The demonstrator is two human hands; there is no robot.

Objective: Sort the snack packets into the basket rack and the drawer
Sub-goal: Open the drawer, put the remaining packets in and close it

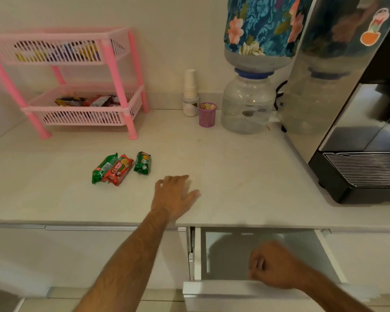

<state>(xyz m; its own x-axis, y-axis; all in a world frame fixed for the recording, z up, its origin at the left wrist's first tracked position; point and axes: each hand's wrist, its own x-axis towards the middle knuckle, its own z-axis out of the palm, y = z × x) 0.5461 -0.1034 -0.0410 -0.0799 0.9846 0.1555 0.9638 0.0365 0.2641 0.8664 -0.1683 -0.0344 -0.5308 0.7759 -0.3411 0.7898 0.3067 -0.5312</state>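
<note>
Three snack packets lie on the pale counter [212, 158], all to the left of and a little beyond the left hand [174, 195]: a green packet [102, 168] touching a red packet [118, 169] along its side, and a second green packet [142, 163] just beside them, apart from the pair. The left hand rests flat on the counter near its front edge, fingers spread, empty – it touches none of the packets. The right hand [274, 265] is lower down, at the front panel of the drawer [225, 251], which stands pulled out; its fingers are curled, but whether they grip the panel I cannot tell. The visible drawer floor is bare. At the back left stands the pink basket rack [81, 86] – more packets lie in both its tiers, well apart from either hand
</note>
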